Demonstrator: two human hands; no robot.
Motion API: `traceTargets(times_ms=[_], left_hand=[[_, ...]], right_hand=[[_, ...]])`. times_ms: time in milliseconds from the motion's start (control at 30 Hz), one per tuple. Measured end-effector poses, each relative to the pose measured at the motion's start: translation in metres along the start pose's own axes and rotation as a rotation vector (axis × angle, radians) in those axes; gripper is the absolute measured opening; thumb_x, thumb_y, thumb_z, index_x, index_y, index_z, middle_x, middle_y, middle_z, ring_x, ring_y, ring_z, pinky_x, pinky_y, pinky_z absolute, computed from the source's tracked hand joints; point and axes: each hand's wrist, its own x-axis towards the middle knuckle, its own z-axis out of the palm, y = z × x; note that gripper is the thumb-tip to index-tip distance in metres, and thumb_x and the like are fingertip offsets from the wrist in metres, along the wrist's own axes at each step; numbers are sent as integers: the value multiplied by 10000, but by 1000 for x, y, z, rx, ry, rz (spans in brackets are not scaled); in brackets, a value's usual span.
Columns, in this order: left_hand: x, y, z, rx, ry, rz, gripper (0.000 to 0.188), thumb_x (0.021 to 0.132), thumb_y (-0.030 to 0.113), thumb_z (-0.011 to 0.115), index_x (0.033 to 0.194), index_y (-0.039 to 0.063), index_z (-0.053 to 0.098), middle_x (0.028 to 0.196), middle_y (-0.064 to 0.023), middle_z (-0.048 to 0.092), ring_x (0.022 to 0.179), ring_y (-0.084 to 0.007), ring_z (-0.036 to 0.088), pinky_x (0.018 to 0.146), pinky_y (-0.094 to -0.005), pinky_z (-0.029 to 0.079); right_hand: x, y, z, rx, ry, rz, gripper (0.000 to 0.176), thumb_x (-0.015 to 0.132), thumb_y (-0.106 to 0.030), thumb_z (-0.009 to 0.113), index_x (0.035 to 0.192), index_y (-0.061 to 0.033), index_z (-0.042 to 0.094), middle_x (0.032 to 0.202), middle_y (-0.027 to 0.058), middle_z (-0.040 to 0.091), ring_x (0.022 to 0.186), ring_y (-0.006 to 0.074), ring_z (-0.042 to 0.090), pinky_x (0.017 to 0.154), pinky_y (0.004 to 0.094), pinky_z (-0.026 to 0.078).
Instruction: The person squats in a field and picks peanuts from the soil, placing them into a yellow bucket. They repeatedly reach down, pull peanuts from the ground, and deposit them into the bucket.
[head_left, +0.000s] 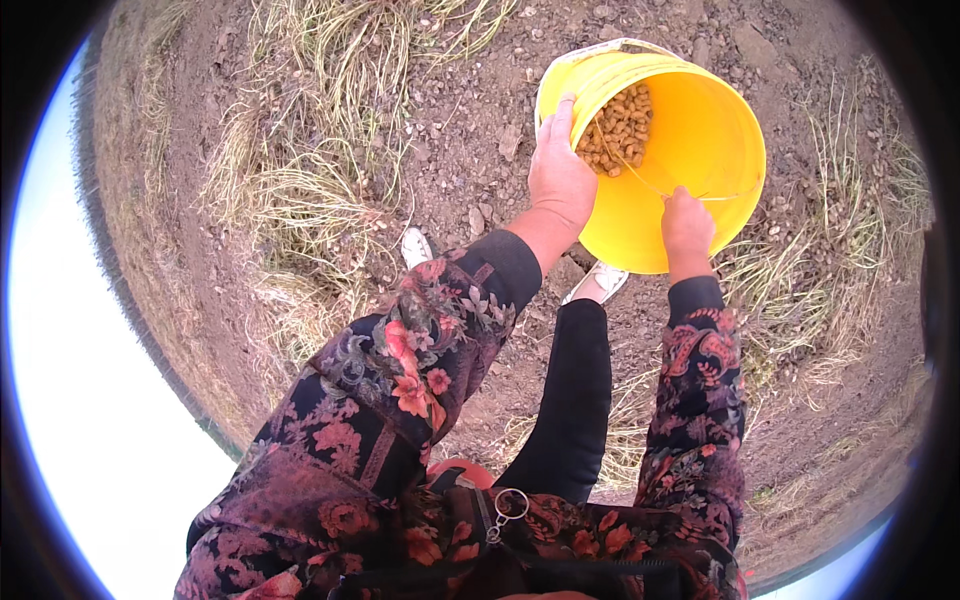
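A yellow plastic bucket is tilted so that its mouth faces me, off the upper right of the picture's middle. Peanuts in their shells lie heaped against its inner left side. My left hand grips the bucket's outer left side near the rim, fingers along the wall. At the lower part of the mouth, my right hand is closed on a thin dry stalk, which runs up over the peanuts. The bucket's pale handle shows behind its far edge.
Pulled plants with dry stems lie in a row on the left, and more dry plants on the right. Clods and small stones dot the brown soil. My white shoes stand below the bucket and to its left.
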Motion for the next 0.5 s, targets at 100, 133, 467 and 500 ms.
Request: traceTargets(times_ms=[100,133,467,500], left_hand=[[16,3,3,-126,-31,7,589,815,-121,427,1374,58,382,1215,-139,547,1099,-218,547,953,-296,423],[19,3,5,-139,-53,14,613,809,-145,416,1384,59,360,1226,-127,546,1103,-198,544,951,-279,424],[34,11,-19,-53,-61,56,651,755,-168,402,1338,120,435,1104,-77,619,994,-175,598,859,-246,453],[37,15,-23,-83,-80,-5,574,766,-153,422,1274,102,496,1080,-69,624,984,-174,601,850,-260,460]], right_hand=[[-77,16,-23,94,120,141,247,904,-320,502,865,-81,549,726,194,646,708,384,641,638,490,493],[-100,23,-26,191,133,214,262,913,-345,486,877,-92,545,705,196,637,687,402,626,621,500,482],[-276,109,68,671,198,696,322,911,-314,502,777,-23,535,703,240,578,674,439,546,613,483,431],[-292,114,78,639,203,742,328,907,-313,508,767,-18,535,711,241,578,678,439,541,615,478,432]])
